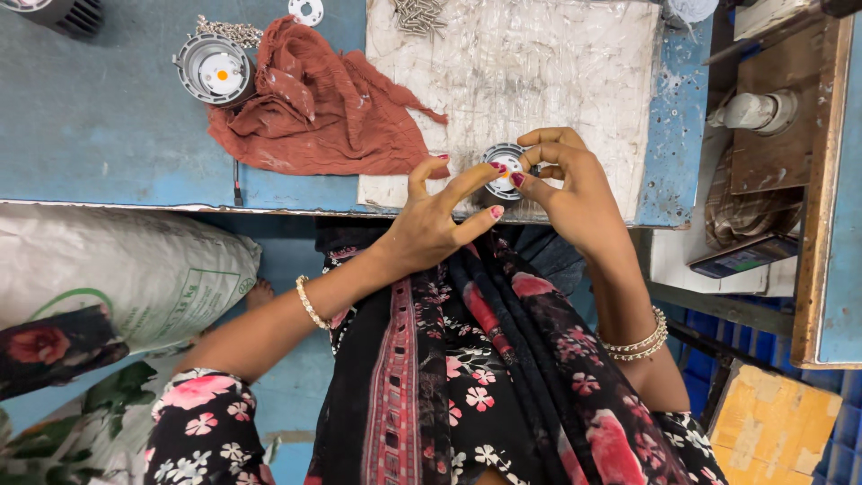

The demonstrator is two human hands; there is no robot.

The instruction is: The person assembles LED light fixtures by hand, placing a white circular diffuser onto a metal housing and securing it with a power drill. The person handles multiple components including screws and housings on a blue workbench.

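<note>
Both hands meet over a small round metal fitting [503, 162] on the bench [108, 117]: the left hand [440, 220] steadies its rim, the right hand [570, 184] pinches a tiny dark part. A white sack [126, 269] with green print lies left of the left hand.

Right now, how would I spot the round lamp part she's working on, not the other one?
Find the pale scuffed board on the blue table. At its near edge, the left hand and right hand hold a small round metal housing. The similar round housing lies untouched beside the rust-red cloth.
</note>
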